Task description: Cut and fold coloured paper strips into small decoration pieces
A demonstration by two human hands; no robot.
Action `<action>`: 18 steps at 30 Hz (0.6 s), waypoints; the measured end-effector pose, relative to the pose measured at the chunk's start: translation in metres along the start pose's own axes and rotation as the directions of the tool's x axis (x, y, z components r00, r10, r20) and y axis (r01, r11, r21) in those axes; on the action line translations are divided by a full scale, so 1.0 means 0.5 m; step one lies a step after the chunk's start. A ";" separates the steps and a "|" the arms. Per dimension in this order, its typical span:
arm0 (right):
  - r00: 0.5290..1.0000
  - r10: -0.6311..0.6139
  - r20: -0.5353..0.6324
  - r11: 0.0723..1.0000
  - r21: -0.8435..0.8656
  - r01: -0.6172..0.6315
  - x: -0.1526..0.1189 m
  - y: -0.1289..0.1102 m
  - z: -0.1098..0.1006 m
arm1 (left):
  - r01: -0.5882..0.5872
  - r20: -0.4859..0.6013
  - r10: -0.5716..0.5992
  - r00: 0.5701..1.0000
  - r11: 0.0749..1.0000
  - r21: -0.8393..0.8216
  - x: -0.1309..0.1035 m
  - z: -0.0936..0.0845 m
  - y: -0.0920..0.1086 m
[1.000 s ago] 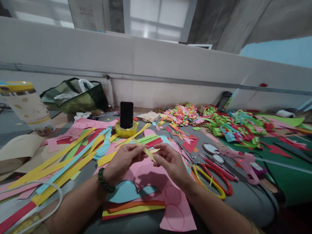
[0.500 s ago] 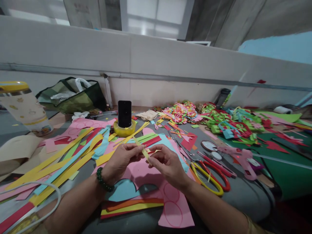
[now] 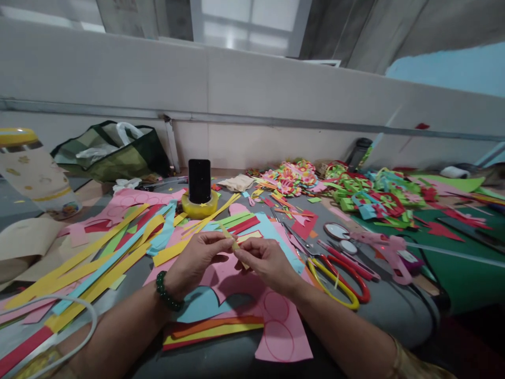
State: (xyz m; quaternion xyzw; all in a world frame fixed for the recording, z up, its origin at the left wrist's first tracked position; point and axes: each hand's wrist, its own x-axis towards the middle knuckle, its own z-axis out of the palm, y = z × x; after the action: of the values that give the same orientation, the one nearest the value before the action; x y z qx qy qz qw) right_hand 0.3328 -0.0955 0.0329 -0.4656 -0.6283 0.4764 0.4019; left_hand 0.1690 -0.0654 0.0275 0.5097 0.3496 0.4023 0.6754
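Note:
Between my two hands is a narrow yellow paper strip [image 3: 226, 233], held slantwise over the pink sheets. My left hand [image 3: 201, 259], with a green bead bracelet [image 3: 165, 292] at the wrist, pinches it between thumb and forefinger. My right hand [image 3: 265, 263] grips its lower part close beside, fingers curled and partly hidden. Beneath them lies a pink paper sheet [image 3: 282, 337] with drawn red circles, beside a light-blue cut piece [image 3: 197, 305]. Red and green strips [image 3: 242, 225] lie just beyond my fingers.
Yellow-handled scissors [image 3: 331, 287], red-handled scissors [image 3: 349, 271] and a pink glue gun [image 3: 384, 247] lie on the right. A phone [image 3: 199, 181] stands in a yellow tape roll [image 3: 200, 206]. Paper flowers [image 3: 294, 176] are heaped behind. Long yellow strips [image 3: 84, 276] and a tumbler [image 3: 37, 176] are left.
My right hand has shifted slightly left, nearer my left hand, and its fingers have closed further round the strip. The strip has turned more edge-on. The view has shifted slightly.

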 end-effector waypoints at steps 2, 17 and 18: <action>1.000 0.020 0.010 1.000 0.018 -0.020 0.000 -0.001 0.001 | 0.008 0.020 -0.008 1.000 1.000 -0.004 -0.001 0.001 0.001; 0.993 0.103 0.058 0.992 -0.076 -0.098 -0.014 -0.030 -0.016 | 0.086 0.071 -0.084 0.994 0.996 -0.030 -0.005 0.008 0.004; 0.994 0.085 0.074 0.988 -0.139 -0.075 -0.020 -0.037 -0.025 | 0.091 0.080 -0.088 0.993 0.995 -0.034 -0.006 0.010 0.004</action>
State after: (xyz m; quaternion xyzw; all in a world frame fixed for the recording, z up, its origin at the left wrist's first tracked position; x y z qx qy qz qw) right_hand 0.3432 -0.1047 0.0532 -0.4974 -0.6555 0.4665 0.3245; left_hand 0.1714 -0.0699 0.0307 0.4961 0.3375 0.3578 0.7155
